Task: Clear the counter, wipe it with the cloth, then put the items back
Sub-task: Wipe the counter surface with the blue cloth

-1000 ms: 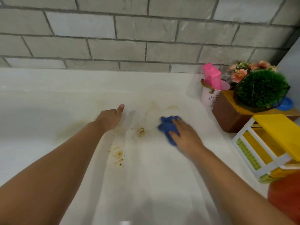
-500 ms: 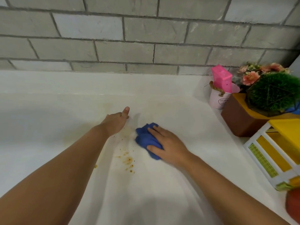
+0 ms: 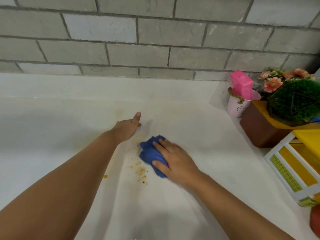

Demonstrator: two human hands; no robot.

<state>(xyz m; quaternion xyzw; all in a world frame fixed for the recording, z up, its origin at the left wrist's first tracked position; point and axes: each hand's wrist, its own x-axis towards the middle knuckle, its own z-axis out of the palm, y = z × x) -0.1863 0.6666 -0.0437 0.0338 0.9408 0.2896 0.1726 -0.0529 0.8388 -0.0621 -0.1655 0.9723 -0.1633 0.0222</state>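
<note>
Two hands are working the counter [image 3: 207, 135]: right hand [image 3: 174, 160], fingers [image 3: 160, 144] flat, is pressing the middle of the soft, bunched blue cloth [image 3: 149, 153] beside brown stains [image 3: 140, 171], while left hand [image 3: 125, 129], its grip unreadable, is resting nearby.

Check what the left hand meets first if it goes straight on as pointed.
Path looks free: the left hand points across bare counter to the grey brick wall, well left of the pink cup. Depth unclear.

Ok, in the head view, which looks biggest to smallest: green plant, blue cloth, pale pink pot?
1. green plant, cut off by the frame edge
2. blue cloth, partly under the right hand
3. pale pink pot
</note>
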